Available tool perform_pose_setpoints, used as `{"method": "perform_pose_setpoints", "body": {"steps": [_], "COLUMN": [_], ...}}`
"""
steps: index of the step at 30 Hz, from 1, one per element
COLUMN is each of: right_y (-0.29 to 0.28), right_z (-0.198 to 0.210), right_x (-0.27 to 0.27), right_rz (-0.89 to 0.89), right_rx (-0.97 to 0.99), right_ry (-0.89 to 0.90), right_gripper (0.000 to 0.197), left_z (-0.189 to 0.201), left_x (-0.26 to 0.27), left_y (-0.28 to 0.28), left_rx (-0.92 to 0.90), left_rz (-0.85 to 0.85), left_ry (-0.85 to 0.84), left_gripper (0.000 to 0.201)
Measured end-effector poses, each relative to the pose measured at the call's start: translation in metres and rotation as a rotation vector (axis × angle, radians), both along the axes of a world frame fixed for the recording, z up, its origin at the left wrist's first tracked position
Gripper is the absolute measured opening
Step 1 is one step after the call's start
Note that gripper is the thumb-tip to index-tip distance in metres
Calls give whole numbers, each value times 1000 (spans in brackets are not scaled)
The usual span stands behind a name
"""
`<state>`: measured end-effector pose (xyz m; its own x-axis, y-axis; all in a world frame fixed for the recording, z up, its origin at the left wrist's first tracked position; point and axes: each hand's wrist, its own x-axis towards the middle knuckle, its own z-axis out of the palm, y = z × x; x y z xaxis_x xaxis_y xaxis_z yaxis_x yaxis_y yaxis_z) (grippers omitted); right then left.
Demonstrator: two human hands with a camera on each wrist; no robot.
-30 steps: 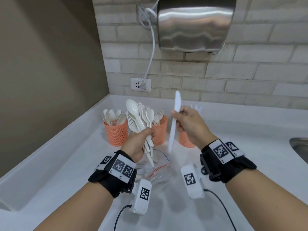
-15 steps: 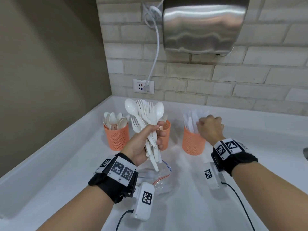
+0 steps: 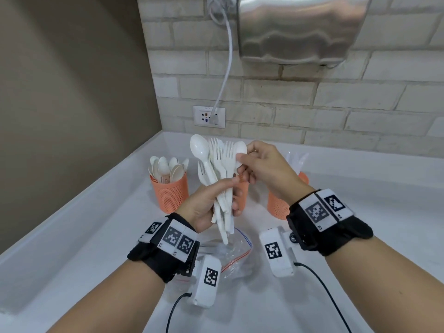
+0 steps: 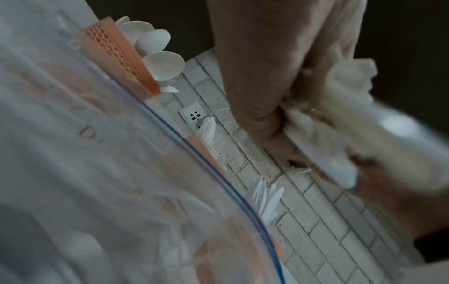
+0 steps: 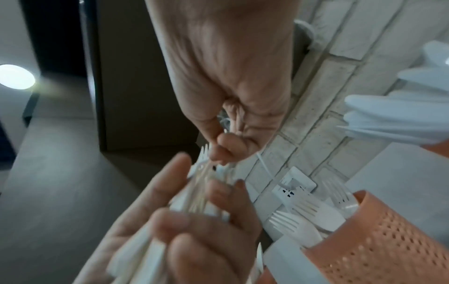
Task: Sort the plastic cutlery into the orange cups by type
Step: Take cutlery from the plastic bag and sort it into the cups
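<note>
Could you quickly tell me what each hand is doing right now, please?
Left hand: grips the cutlery bundle.
Right hand: pinches a spoon in that bundle.

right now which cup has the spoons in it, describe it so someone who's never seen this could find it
Start at the wall socket on the brick wall, then drop to the white counter. Three orange cups stand in a row there; the spoon cup is the leftmost, nearest the brown side wall. Only it shows rounded bowls, not tines or blades.
</note>
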<state>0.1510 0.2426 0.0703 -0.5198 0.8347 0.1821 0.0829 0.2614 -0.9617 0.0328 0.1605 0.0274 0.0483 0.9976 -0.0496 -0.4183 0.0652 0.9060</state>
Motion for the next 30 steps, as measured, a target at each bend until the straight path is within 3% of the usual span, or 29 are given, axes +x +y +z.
{"method": "perform_pose_setpoints", "body": {"steps": [3, 6, 10, 11, 13, 15, 18, 20, 26, 30], "right_y": [-8, -16, -11, -10, -12, -16, -15, -13, -4, -1], "right_z": [-2, -2, -5, -7, -10, -10, -12, -14, -23, -23], "right_x": [-9, -12, -7, -6, -7, -7, -7, -6, -3, 3], "right_rz": [40, 114, -80, -86, -22, 23, -5, -9, 182, 269], "right_rx": [-4, 12, 8, -15, -57, -39, 2, -23, -257, -300], "right_ry": [12, 32, 87, 57, -39, -73, -37, 10, 153, 135], "right_gripper": [21, 27, 3, 12, 23, 11, 19, 14, 11, 6], "left_z": [-2, -3, 0, 0, 3, 6, 8, 9, 8, 7], "left_x": [2, 0, -5, -5, -3, -1, -1, -1, -7, -7], "left_y": [-1, 0, -3, -4, -5, -6, -5, -4, -1, -2], "left_rx": [27, -6, -49, -48, -56, -91, -113, -109, -137, -125], "left_rz": [-19, 7, 13, 9, -8, -25, -8, 12, 106, 150], "left_ry": [81, 14, -142, -149, -113, -51, -5, -10, -13, -66], "left_gripper": [7, 6, 18, 19, 19, 24, 37, 31, 27, 23]}}
